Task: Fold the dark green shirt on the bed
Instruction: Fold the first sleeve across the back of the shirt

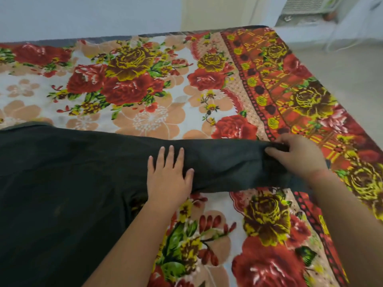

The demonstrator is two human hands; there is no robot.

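The dark green shirt [62, 183] lies spread over the left half of the bed, and one sleeve stretches out to the right. My left hand [167, 177] rests flat on the base of that sleeve, fingers apart, palm down. My right hand [298, 154] pinches the end of the sleeve at the cuff, fingers closed around the fabric. The shirt's left part runs out of view.
The bed wears a floral sheet [145, 90] with red and yellow roses. Its patterned border [279, 90] runs along the right edge, beyond which lies pale floor [342, 65]. A white appliance [306, 11] stands at the far right by the wall.
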